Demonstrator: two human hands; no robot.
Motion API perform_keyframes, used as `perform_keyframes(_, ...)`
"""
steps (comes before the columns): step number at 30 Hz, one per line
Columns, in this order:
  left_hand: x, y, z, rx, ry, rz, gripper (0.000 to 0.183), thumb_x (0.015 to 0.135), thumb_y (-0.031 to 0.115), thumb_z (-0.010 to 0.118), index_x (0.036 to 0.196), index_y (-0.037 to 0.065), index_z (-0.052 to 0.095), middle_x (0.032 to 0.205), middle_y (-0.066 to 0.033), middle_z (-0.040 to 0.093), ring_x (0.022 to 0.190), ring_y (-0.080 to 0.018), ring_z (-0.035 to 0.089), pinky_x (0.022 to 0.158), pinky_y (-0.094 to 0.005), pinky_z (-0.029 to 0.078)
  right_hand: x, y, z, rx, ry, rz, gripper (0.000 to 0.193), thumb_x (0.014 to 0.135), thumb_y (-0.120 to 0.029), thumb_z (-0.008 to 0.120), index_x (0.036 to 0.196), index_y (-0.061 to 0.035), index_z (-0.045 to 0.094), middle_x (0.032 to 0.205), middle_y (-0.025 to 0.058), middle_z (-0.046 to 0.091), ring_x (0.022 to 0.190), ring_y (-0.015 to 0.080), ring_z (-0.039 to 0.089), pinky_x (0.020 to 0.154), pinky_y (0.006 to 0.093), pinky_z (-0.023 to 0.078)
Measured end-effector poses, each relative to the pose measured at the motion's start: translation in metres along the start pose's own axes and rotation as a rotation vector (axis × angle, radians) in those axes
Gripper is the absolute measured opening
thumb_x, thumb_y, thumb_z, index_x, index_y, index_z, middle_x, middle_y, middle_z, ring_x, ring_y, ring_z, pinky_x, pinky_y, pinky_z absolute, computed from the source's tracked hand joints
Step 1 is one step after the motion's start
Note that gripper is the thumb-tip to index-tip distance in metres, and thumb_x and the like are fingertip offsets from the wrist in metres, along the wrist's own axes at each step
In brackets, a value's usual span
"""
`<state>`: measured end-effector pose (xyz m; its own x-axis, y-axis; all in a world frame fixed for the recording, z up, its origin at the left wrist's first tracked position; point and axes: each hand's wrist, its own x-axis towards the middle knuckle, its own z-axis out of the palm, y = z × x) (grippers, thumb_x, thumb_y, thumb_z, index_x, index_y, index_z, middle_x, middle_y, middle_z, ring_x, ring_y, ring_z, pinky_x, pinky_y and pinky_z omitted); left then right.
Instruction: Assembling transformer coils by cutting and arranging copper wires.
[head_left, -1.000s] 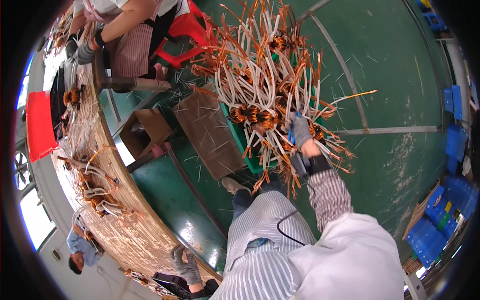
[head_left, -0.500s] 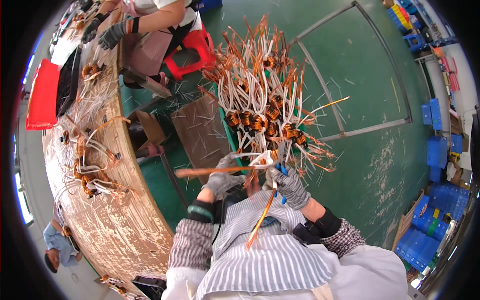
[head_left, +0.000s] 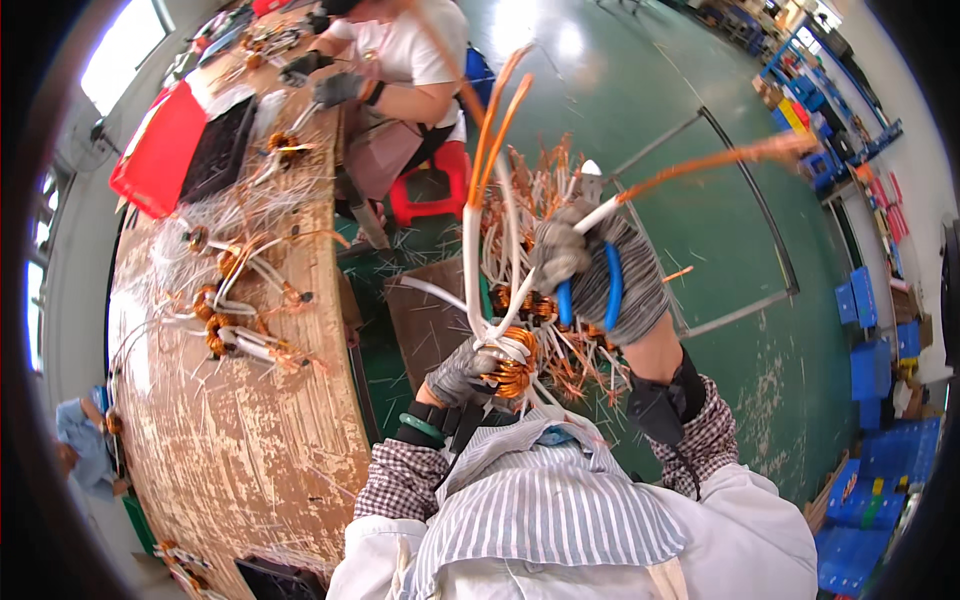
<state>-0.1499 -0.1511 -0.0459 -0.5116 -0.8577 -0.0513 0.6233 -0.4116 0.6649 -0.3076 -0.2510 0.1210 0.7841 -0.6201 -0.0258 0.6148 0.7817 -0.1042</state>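
In its grey glove, my left hand [head_left: 460, 374] grips a copper-wound ring coil [head_left: 516, 364] in front of my apron. Several long leads in white sleeving [head_left: 472, 260] rise from the coil and end in bare copper. My right hand [head_left: 630, 280], gloved too, is raised to the right of the coil. A hand tool with blue handles [head_left: 613, 287] sits in its palm; its jaws are hidden. The same fingers pinch a white-sleeved lead [head_left: 597, 214], whose copper end points out to the right.
Behind my hands stands a heap of similar coils [head_left: 553, 180]. A worn wooden bench [head_left: 270, 440] on the left carries more coils [head_left: 215, 325] and a red tray [head_left: 160, 150]. A co-worker [head_left: 410, 80] works at its far end, beside a red stool [head_left: 428, 190]. A metal frame [head_left: 745, 165] lies on the floor.
My right hand has risen and moved outward with the tool, drawing a lead to the right. My left hand now grips the coil body close to me. The view has shifted.
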Motion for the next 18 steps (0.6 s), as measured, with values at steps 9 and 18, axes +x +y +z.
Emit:
perform_keyframes(9, -0.068, 0.01, 0.02, 0.01, 0.446, 0.354, 0.05, 0.078, 0.036, 0.063, 0.113, 0.002, 0.048, 0.104, -0.0094, 0.056, 0.092, -0.0206, 0.059, 0.079, -0.0325, 0.052, -0.007, 0.021, -0.068, -0.391, 0.597, -0.545, 0.024, 0.087, -0.026, 0.052, 0.087, -0.0029, 0.055, 0.093, 0.0122, 0.062, 0.077, 0.0217, 0.062, 0.066, 0.0328, 0.053)
perform_keyframes(18, -0.113, 0.029, 0.04, 0.014, 0.399, 0.351, 0.073, 0.067, 0.039, 0.073, 0.122, 0.005, 0.04, 0.113, -0.0094, 0.053, 0.104, -0.0214, 0.053, 0.089, -0.0349, 0.045, -0.002, 0.105, -0.034, -1.423, -0.011, -0.197, 0.029, 0.088, -0.016, 0.051, 0.115, -0.0042, 0.05, 0.09, 0.0043, 0.057, 0.075, 0.0098, 0.054, 0.068, 0.0223, 0.045)
